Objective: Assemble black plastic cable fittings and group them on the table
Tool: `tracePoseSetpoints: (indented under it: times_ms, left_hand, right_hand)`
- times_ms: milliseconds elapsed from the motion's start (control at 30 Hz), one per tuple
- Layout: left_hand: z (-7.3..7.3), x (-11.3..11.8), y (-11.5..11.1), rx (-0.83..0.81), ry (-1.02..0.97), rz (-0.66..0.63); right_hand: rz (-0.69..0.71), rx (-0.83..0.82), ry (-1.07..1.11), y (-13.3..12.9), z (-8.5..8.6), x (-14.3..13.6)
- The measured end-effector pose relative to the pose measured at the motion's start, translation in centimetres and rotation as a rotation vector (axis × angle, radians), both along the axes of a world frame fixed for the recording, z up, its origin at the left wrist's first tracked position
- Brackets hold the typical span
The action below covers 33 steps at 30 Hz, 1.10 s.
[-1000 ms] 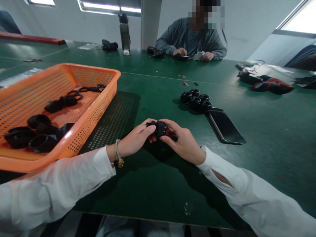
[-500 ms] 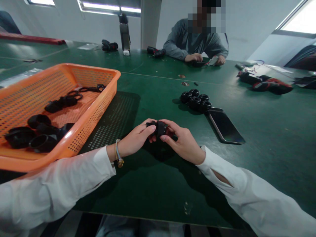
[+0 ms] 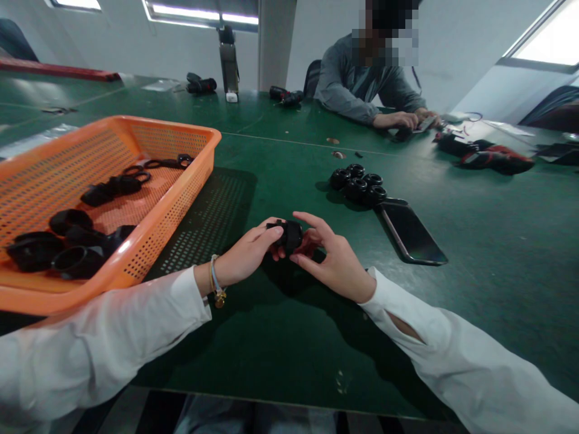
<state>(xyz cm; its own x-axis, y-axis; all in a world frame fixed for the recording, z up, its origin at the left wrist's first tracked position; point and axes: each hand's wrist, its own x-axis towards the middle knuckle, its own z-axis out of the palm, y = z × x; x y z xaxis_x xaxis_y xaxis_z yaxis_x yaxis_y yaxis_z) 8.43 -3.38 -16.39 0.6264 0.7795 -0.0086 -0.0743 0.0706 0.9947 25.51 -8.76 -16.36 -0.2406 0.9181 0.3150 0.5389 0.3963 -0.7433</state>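
Between thumb and fingers, my left hand point(image 3: 251, 250) grips a small black plastic fitting point(image 3: 292, 236) with a ribbed, ring-like end facing right. My right hand point(image 3: 332, 256) is at that end, fingers spread and curved around it, the index finger lifted off; whether the thumb or a lower finger touches it I cannot tell. Beyond my right hand stands a cluster of several black rings point(image 3: 357, 182). To my left, an orange perforated basket point(image 3: 169, 244) holds black plastic parts, some of them tubular point(image 3: 79, 261).
A smartphone point(image 3: 412, 232) lies right of the ring cluster on the green table point(image 3: 280, 337). Across it a person in grey point(image 3: 350, 78) handles a small object. Red-and-black tools point(image 3: 497, 158) lie far right, a cordless driver point(image 3: 289, 96) and an upright grey device point(image 3: 228, 66) at the back.
My right index finger has lifted and the fingers have opened away from the fitting. My left hand keeps its hold. The person opposite has leaned and moved both hands to the right.
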Motion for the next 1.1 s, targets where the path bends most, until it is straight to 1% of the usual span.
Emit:
tracePoseSetpoints:
  times_ms: [100,267,433,700,1100]
  left_hand:
    - [-0.05,0.00,-0.01,-0.008,-0.008,-0.005]
    - [0.07,-0.02,-0.11,-0.003,0.012,-0.005]
    - [0.32,0.01,-0.22,-0.017,0.030,-0.003]
    - [0.24,-0.02,-0.23,0.013,0.037,-0.005]
    - [0.23,0.07,-0.22,-0.014,0.018,0.005]
  right_hand:
    - [0.002,0.027,0.018,0.01,-0.20,0.00]
    - [-0.009,0.008,0.025,0.13,-0.36,-0.03]
    - [-0.006,-0.007,0.025,0.17,-0.22,-0.04]
    - [-0.002,-0.029,0.010,0.21,-0.13,0.04]
    - [0.001,-0.039,-0.013,0.14,0.17,0.03]
